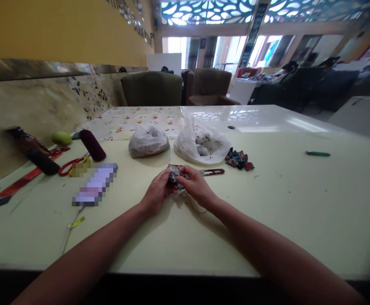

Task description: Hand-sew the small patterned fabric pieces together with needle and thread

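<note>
My left hand point(159, 188) and my right hand point(194, 184) meet near the middle of the table, both closed on a small patterned fabric piece point(174, 173). The fingers of my right hand pinch its near side, while my left hand holds it from the left. Below them, a pale thread point(200, 209) loops onto the table. Just beyond my right hand lie thread snips point(215, 171) with dark red handles. Further right is a pile of dark patterned fabric pieces point(239, 159). Behind my hands stands an open white plastic bag point(185, 146) with white stuffing point(204, 142) inside.
A second plastic bag point(149, 142) stands left of the first. On the left lie a phone point(96, 184) with a cable, red-handled scissors point(69, 166), a maroon cylinder point(92, 145), and a green fruit point(62, 138). A green pen-like object point(318, 153) is at right.
</note>
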`<state>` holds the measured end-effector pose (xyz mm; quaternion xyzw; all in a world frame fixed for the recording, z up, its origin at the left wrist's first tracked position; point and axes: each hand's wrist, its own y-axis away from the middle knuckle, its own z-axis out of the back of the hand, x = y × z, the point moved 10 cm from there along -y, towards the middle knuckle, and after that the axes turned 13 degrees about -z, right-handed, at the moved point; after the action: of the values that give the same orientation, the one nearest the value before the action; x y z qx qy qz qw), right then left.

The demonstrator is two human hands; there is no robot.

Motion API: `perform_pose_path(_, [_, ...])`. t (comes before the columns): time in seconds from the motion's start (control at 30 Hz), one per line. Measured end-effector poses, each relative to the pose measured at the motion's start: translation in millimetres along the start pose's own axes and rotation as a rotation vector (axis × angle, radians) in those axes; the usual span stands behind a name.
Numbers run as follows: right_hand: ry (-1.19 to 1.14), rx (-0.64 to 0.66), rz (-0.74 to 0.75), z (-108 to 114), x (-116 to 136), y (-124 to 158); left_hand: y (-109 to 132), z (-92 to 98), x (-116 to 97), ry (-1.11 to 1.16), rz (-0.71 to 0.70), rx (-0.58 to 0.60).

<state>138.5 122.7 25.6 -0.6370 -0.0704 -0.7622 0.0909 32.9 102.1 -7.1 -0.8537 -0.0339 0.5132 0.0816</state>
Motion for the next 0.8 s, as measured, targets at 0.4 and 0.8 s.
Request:
perform_pose_path(0.4, [0.333, 0.093, 0.249, -17, 20, 13, -4, 20.0, 6, 0.141, 0.028, -0.215])
perform_pose_path(0.8, [0.246, -0.006, 0.263, -3, 34, 17, -6, 21.7, 7, 0.155, 0.038, -0.224])
